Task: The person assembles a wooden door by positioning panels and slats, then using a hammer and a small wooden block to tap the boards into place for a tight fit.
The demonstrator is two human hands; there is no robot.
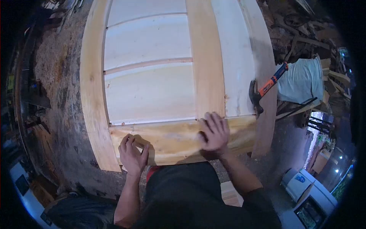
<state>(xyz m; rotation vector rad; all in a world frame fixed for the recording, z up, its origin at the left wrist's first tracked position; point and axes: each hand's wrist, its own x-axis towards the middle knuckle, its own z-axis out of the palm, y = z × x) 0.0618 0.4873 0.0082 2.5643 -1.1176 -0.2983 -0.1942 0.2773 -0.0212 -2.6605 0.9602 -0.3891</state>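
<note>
A panelled wooden door (150,91) lies flat in front of me, with pale panels set between yellowish frame pieces. My left hand (132,155) rests on the left part of the bottom rail (175,139), fingers bent and thumb apart. No object is clearly held in it. On the same rail, further right, is my right hand (216,134), slightly blurred, with its fingers stretched out towards the joint with the middle upright (209,68). A claw hammer (268,87) with an orange and dark blue handle lies across the door's right upright, its head near the lower right panel.
The door lies on a dark, dusty work surface (63,95). At right stand a pale cloth-like bundle (301,80) and scrap wood (310,42). A white container (297,185) is at lower right. Pale wood pieces (230,194) lie below, beside my body.
</note>
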